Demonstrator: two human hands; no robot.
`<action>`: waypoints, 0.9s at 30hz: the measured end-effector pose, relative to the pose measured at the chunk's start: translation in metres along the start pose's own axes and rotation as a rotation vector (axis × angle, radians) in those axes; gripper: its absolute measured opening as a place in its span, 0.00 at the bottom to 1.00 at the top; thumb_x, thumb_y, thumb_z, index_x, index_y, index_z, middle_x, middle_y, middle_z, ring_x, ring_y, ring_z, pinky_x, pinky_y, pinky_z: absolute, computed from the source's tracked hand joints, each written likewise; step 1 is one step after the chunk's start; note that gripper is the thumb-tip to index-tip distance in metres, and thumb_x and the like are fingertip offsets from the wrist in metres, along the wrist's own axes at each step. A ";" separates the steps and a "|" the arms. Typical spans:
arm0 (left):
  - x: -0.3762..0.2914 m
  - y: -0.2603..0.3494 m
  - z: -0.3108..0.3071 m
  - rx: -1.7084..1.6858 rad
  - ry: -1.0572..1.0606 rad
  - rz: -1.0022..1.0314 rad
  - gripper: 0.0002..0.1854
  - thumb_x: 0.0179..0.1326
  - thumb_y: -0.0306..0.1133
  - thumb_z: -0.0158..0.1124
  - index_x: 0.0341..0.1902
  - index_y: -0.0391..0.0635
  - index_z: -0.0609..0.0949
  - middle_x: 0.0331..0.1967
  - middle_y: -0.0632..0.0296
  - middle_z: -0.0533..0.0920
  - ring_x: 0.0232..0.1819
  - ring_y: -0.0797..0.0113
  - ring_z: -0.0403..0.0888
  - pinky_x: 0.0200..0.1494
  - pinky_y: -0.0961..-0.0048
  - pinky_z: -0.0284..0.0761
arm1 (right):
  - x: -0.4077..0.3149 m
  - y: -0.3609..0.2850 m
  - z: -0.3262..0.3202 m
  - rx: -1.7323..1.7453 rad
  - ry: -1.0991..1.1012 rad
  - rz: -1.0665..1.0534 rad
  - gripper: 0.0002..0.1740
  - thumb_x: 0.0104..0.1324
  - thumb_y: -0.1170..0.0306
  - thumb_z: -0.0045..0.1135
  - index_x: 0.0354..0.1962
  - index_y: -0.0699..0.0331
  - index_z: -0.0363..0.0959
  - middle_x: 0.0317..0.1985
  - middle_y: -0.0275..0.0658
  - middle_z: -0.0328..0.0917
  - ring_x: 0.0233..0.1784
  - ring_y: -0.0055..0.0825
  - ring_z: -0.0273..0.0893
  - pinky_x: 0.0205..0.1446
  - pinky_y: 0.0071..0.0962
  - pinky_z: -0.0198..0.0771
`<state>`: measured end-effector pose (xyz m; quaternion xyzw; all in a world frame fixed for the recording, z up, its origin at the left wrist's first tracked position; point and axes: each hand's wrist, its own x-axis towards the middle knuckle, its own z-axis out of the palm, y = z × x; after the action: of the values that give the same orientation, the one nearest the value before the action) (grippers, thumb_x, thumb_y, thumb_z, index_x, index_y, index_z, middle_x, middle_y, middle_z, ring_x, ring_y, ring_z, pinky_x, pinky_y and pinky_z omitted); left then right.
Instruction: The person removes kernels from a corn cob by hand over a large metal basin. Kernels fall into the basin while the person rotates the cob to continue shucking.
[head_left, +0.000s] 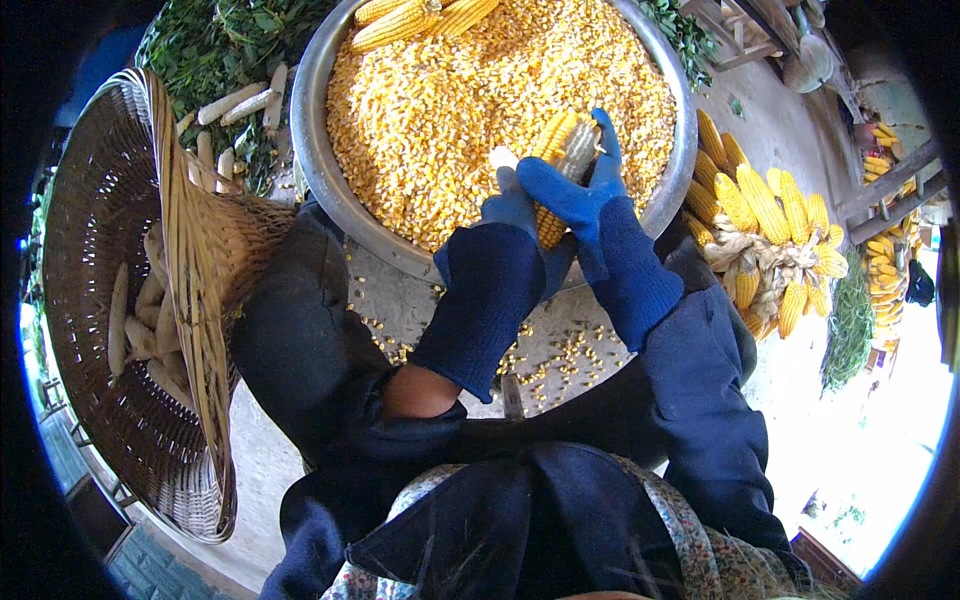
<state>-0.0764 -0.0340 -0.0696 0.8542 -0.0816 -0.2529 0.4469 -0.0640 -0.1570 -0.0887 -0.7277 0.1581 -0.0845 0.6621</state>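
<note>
Both my hands wear blue coated gloves with dark knit cuffs and are over the near side of a wide metal basin (311, 135) full of loose corn kernels (450, 135). A partly shelled ear of corn (553, 139) is in the grip of my left hand (514, 202), its lower end showing below the fingers. A pale cob end (502, 157) sticks out by that hand. My right hand (585, 187) presses on the ear from the right, thumb and a finger spread around a greyish ridged part; whether this is bare cob or a separate piece is unclear.
Whole ears of corn (397, 26) lie at the basin's far edge. A wicker basket (97, 225) with bare cobs (157, 315) stands left. More cobs (232, 105) lie by green leaves (225, 45). Bundled ears (765, 202) are at the right. Kernels (562, 367) litter the floor.
</note>
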 end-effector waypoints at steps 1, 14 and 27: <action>0.002 0.000 0.003 -0.021 -0.012 0.009 0.34 0.54 0.37 0.70 0.62 0.41 0.67 0.49 0.51 0.81 0.49 0.57 0.82 0.51 0.63 0.78 | 0.000 0.000 -0.008 0.004 -0.044 0.042 0.50 0.60 0.71 0.68 0.72 0.57 0.45 0.50 0.41 0.75 0.49 0.27 0.76 0.51 0.31 0.76; 0.003 -0.001 0.007 -0.628 -0.075 0.179 0.28 0.54 0.37 0.71 0.56 0.39 0.73 0.41 0.53 0.84 0.42 0.62 0.84 0.43 0.67 0.80 | -0.009 -0.040 -0.021 0.195 -0.242 -0.017 0.48 0.59 0.70 0.67 0.71 0.62 0.47 0.61 0.41 0.66 0.61 0.29 0.69 0.62 0.31 0.68; -0.022 0.021 -0.026 -1.062 -0.319 0.076 0.17 0.59 0.36 0.68 0.47 0.39 0.79 0.32 0.63 0.83 0.30 0.74 0.82 0.30 0.74 0.77 | 0.005 -0.052 -0.051 0.453 -0.490 -0.059 0.51 0.59 0.71 0.65 0.73 0.58 0.43 0.63 0.47 0.65 0.62 0.38 0.71 0.67 0.41 0.66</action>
<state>-0.0805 -0.0196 -0.0325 0.4590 -0.0403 -0.3689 0.8072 -0.0704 -0.2021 -0.0317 -0.5649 -0.0496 0.0410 0.8227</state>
